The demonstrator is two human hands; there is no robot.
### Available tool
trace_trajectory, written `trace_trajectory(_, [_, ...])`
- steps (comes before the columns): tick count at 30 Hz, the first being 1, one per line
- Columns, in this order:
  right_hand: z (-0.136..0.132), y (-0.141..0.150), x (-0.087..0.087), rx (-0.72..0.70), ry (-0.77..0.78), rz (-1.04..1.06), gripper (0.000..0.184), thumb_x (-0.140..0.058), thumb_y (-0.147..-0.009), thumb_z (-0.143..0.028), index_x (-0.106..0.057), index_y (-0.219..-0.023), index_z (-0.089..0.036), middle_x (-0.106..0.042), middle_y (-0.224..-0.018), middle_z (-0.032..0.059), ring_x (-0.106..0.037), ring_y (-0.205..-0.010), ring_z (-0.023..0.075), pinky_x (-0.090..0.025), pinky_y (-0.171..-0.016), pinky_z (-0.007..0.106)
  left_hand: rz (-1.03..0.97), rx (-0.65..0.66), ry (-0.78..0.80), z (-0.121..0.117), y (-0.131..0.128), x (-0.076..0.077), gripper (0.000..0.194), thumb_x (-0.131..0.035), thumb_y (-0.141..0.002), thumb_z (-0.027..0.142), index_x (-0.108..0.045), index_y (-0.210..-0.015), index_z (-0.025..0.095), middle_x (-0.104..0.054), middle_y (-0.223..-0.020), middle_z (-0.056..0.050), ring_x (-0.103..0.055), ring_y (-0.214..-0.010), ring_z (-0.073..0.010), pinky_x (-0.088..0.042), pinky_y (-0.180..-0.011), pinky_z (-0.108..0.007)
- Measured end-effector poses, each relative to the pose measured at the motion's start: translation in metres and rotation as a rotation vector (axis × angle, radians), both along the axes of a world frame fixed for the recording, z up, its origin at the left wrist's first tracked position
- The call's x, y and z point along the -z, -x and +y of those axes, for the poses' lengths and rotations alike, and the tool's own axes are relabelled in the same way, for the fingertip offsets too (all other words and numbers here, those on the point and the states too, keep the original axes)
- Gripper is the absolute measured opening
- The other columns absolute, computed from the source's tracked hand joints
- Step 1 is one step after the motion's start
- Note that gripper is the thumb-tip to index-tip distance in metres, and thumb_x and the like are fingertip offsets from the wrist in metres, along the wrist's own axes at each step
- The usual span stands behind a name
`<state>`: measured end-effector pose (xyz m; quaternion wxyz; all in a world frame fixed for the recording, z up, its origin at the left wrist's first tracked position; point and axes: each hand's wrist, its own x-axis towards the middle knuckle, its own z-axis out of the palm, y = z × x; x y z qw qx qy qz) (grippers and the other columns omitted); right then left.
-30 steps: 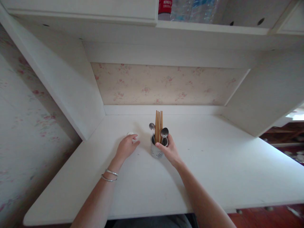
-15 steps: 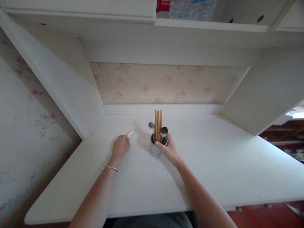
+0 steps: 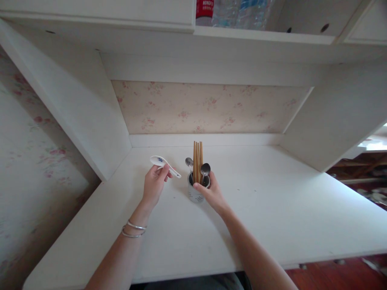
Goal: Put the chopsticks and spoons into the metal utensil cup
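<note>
My left hand (image 3: pixel 155 183) pinches a white soup spoon (image 3: pixel 173 172) with a blue pattern in its bowl. The spoon's bowl points up and left, its handle down and right toward the holder. My right hand (image 3: pixel 212 192) is wrapped round the right side of a grey utensil holder (image 3: pixel 195 196) with small holes, which stands upright on the desk. Several wooden chopsticks (image 3: pixel 197 161) rise from it. A smaller metal spoon (image 3: pixel 189 162) leans at the left of the holder and a larger metal spoon (image 3: pixel 205 169) at the right, both bowls up.
The white desk (image 3: pixel 272 209) has a side panel (image 3: pixel 75 100) on the left and another on the right. Above hangs a cabinet (image 3: pixel 96 14), and its open section holds plastic bottles (image 3: pixel 238 14). Floral wallpaper (image 3: pixel 208 106) covers the back.
My left hand has turned and lifted the soup spoon, so its bowl and whole handle now show. My right hand keeps its hold on the utensil holder. The view has shifted slightly.
</note>
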<state>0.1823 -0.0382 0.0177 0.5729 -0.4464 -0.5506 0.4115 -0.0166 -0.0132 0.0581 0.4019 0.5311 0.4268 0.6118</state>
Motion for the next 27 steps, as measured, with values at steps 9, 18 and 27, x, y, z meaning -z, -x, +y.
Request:
trace_trajectory(9, [-0.002, 0.016, -0.002, -0.027, -0.052, 0.03, 0.057, -0.075, -0.068, -0.039, -0.052, -0.118, -0.025, -0.067, -0.111, 0.0064, -0.063, -0.101, 0.0261, -0.048, -0.088, 0.041, 0.103, -0.01, 0.001, -0.009, -0.023, -0.014, 0.033, -0.057, -0.083, 0.048, -0.067, -0.08, 0.016, -0.056, -0.059, 0.001, -0.046, -0.053, -0.0095, -0.032, -0.051, -0.022])
trace_trajectory(18, [-0.001, 0.018, 0.002, -0.028, -0.058, 0.012, 0.059, -0.075, -0.07, -0.037, -0.05, -0.122, -0.022, -0.064, -0.113, 0.0065, -0.06, -0.102, 0.0242, -0.047, -0.09, 0.039, 0.445, -0.044, -0.117, -0.005, -0.041, 0.007, 0.03, -0.059, -0.082, 0.046, -0.074, -0.08, 0.02, -0.055, -0.092, -0.004, -0.052, -0.075, -0.0129, -0.042, -0.066, -0.025])
trace_trajectory(27, [-0.004, 0.018, -0.001, -0.096, -0.02, 0.092, 0.056, -0.075, -0.071, -0.035, -0.05, -0.119, -0.022, -0.064, -0.109, 0.006, -0.061, -0.099, 0.0222, -0.048, -0.086, 0.035, 0.478, -0.023, -0.083, 0.0, -0.041, 0.022, 0.031, -0.061, -0.08, 0.048, -0.073, -0.095, 0.023, -0.052, -0.097, -0.004, -0.049, -0.068, -0.0104, -0.045, -0.069, -0.027])
